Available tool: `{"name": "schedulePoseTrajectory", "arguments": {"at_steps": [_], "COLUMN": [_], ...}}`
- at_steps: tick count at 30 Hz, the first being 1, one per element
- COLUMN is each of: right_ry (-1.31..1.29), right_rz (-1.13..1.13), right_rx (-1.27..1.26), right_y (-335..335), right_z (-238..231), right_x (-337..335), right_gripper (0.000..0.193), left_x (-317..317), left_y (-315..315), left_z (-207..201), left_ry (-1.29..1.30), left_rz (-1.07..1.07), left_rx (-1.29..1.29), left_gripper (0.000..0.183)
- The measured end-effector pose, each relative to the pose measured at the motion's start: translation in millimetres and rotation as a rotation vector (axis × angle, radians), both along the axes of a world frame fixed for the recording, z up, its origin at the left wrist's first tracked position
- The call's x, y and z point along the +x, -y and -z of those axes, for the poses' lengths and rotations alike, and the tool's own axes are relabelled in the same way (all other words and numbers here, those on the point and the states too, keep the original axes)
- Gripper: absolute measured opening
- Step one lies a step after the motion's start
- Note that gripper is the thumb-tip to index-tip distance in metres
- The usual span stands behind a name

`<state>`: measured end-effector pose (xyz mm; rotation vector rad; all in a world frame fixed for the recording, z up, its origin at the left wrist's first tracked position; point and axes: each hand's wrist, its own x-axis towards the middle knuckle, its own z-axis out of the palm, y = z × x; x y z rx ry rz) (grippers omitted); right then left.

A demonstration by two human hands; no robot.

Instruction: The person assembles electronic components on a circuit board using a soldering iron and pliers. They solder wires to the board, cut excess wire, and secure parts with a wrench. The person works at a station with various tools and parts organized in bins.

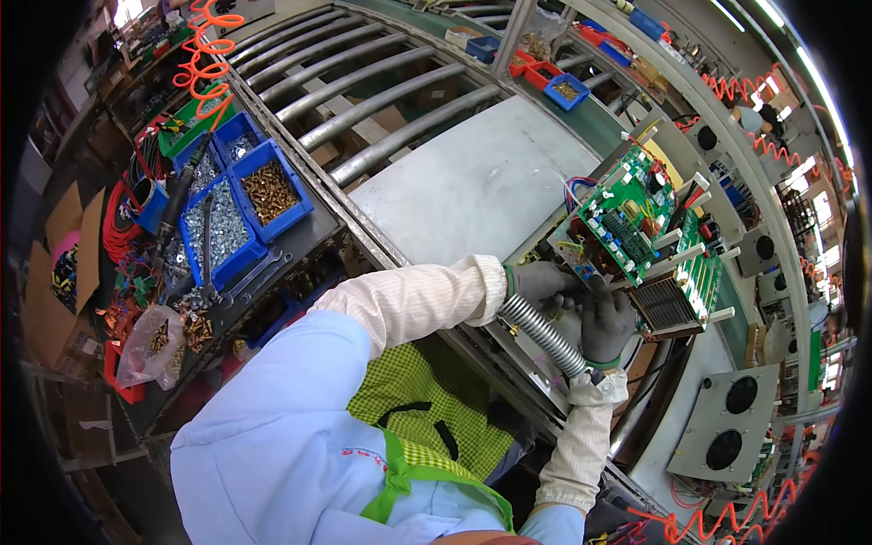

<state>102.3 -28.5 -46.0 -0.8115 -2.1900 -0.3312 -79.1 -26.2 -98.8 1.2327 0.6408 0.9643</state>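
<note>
The person leans over the bench (472, 186), both hands in dark grey gloves and pale striped sleeves. The left hand (540, 280) reaches across from the left and rests at the lower left corner of the green circuit board (622, 222), its fingers curled against the board's edge; whether they pinch anything there I cannot tell. The right hand (607, 322) comes up from below, just beside the left one, its fingers bent together and pressed to the underside of the same assembly, close to the finned heat sink (668, 309). A ribbed metal hose (542, 334) runs slantwise under both wrists.

The circuit board sits tilted in a grey metal chassis (581, 195) at the right end of the bench's flat grey plate, with a bundle of coloured wires (574, 188) rising at its upper left corner. Beyond the plate lies a row of steel rollers (363, 86). To the person's left, blue bins (245, 195) hold brass and silvery screws, and an orange coiled air line (207, 50) hangs above them. At the lower right stands a grey panel with two round fan openings (731, 422).
</note>
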Motion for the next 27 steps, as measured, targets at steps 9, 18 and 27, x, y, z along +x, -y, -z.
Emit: {"name": "schedulePoseTrajectory", "arguments": {"at_steps": [9,18,27], "right_ry": [0.037,0.054,0.066], "right_rz": [0.012,0.037,0.034], "right_rx": [-0.065,-0.055,-0.070], "right_y": [0,0,0], "right_z": [-3,0,-5], "right_x": [4,6,6], "right_gripper": [0.034,0.034,0.032], "left_x": [4,0,5], "left_y": [5,19,5], "left_z": [-16,-37,-6], "left_ry": [0.327,0.193,-0.110], "left_rz": [0.104,0.042,-0.095], "left_rx": [-0.613,-0.435,0.240], "left_gripper": [0.013,0.015,0.013]}}
